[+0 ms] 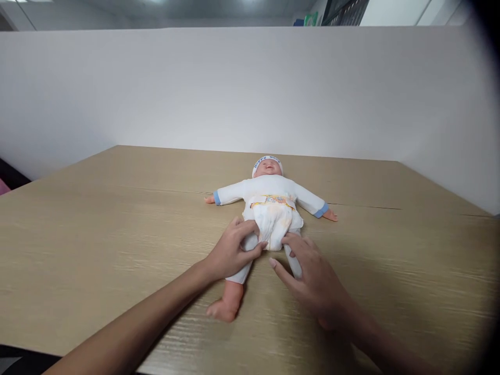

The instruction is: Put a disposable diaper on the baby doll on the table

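A baby doll point(270, 185) lies on its back in white clothes with blue cuffs, its arms spread and its head away from me. Round its hips is a white diaper point(274, 221) with a patterned yellow-orange waistband. My left hand point(234, 247) is closed on the diaper's leg edge at the left, thumb at the crotch and fingers curled over the doll's thigh. At the opposite leg edge, my right hand point(312, 271) touches the diaper with its fingertips, its thumb held apart over the leg. The doll's left-side bare foot point(228, 304) shows; my right hand mostly hides the other.
The doll rests on a wide wood-grain table point(117, 224) with seams across its far part. A white partition point(234, 83) rises behind the table and along its sides. Dark objects show at the left edge.
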A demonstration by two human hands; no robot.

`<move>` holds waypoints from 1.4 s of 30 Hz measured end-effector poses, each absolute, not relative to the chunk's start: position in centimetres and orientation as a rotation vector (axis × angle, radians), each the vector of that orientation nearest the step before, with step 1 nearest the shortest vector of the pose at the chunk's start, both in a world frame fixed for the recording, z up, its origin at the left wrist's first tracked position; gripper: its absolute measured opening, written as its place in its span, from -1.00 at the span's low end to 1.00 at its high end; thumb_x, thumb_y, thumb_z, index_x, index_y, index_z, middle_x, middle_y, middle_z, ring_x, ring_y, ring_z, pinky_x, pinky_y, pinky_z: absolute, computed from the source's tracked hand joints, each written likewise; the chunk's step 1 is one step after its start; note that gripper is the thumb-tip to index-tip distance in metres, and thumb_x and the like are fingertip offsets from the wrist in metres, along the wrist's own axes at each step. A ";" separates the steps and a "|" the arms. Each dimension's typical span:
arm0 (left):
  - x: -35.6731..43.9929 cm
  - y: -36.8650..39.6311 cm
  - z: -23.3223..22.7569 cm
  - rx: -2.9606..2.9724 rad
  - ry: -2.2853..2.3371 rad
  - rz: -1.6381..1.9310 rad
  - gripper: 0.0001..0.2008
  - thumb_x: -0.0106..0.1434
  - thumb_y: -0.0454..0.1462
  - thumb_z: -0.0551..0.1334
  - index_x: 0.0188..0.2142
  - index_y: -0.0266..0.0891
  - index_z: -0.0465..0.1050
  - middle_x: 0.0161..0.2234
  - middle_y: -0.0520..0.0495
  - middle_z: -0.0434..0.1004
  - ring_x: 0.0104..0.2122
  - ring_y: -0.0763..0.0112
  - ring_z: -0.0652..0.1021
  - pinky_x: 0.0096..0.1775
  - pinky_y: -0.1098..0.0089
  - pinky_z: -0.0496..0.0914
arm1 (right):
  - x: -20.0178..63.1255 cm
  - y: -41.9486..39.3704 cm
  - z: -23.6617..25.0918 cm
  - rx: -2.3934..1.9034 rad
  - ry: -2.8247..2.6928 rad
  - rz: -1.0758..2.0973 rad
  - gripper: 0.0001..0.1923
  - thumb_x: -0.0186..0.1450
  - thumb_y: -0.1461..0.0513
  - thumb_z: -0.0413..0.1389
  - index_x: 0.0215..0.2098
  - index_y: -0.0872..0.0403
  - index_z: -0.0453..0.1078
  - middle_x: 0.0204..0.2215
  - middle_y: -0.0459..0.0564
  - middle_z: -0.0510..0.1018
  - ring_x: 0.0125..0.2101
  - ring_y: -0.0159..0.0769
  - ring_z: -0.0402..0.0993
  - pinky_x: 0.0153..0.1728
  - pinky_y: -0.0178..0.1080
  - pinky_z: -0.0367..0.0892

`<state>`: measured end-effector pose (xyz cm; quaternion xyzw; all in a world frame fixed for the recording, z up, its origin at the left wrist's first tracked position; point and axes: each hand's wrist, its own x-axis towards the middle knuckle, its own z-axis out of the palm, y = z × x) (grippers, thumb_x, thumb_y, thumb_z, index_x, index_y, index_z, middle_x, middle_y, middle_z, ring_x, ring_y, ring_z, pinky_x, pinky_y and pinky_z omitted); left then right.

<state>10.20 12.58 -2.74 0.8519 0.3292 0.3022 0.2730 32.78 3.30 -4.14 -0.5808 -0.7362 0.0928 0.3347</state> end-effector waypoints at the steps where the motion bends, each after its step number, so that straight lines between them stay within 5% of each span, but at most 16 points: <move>1: 10.2 12.6 -2.9 2.258 0.911 0.826 -0.77 0.47 -0.12 0.35 -0.25 -0.14 0.40 -0.26 -0.01 0.50 -0.16 0.21 0.42 -0.05 0.22 0.32 | 32.9 3.5 -4.1 -1.528 -1.906 0.265 -0.78 0.48 0.10 0.25 0.02 0.01 0.49 -0.13 0.10 0.66 -0.09 0.05 0.55 -0.11 -0.02 0.46; 8: 10.0 13.2 -3.8 1.904 0.869 0.893 -0.64 0.35 -0.09 0.45 -0.05 -0.12 0.35 -0.10 -0.01 0.50 -0.13 0.30 0.47 -0.06 0.29 0.39 | 33.3 4.5 -3.9 -1.601 -1.724 0.393 -0.74 0.42 -0.01 0.23 -0.12 -0.01 0.44 -0.42 -0.10 0.50 -0.40 -0.16 0.46 -0.35 -0.17 0.29; 16: 10.2 13.0 -3.7 1.582 1.067 0.943 -0.39 0.18 -0.03 0.60 0.02 -0.13 0.32 -0.17 0.00 0.61 -0.27 0.36 0.51 -0.18 0.32 0.37 | 34.4 4.6 -2.8 -1.607 -1.522 0.512 -0.69 0.42 -0.07 0.29 -0.12 -0.03 0.52 -0.32 -0.05 0.78 -0.54 -0.25 0.44 -0.41 -0.18 0.27; 24: 10.1 12.3 -2.4 1.779 1.029 0.799 -0.62 0.35 0.06 0.46 -0.12 -0.19 0.65 -0.13 -0.08 0.72 -0.16 0.21 0.60 -0.09 0.25 0.42 | 34.2 4.6 -3.1 -1.549 -1.680 0.379 -0.78 0.47 0.03 0.26 -0.23 -0.05 0.65 -0.20 0.04 0.79 -0.15 0.00 0.65 -0.11 -0.07 0.41; 27: 10.0 12.5 -2.3 1.569 0.960 0.719 -0.55 0.34 0.12 0.45 -0.04 -0.18 0.67 -0.06 -0.13 0.74 -0.08 0.13 0.63 -0.06 0.21 0.48 | 34.0 4.8 -3.8 -1.484 -1.607 0.475 -0.76 0.45 0.02 0.26 -0.19 -0.03 0.65 -0.16 0.04 0.76 -0.12 -0.02 0.61 -0.10 -0.08 0.43; 33: 9.2 13.2 -2.2 1.275 0.873 0.662 -0.53 0.29 0.11 0.52 -0.03 -0.18 0.66 -0.07 -0.16 0.73 -0.06 0.12 0.68 -0.05 0.20 0.56 | 34.0 4.4 -4.6 -1.495 -1.433 0.607 -0.63 0.42 -0.09 0.30 -0.08 0.01 0.66 -0.40 -0.04 0.59 -0.38 -0.15 0.43 -0.41 -0.21 0.31; 42: 9.3 13.3 -2.0 1.257 0.873 0.701 -0.48 0.26 0.13 0.53 -0.03 -0.20 0.64 -0.10 -0.16 0.73 -0.15 0.20 0.67 -0.14 0.26 0.55 | 33.9 4.3 -3.8 -1.523 -1.338 0.763 -0.56 0.36 -0.16 0.30 -0.15 0.02 0.61 -0.54 -0.20 0.29 -0.52 -0.31 0.16 -0.54 -0.26 0.09</move>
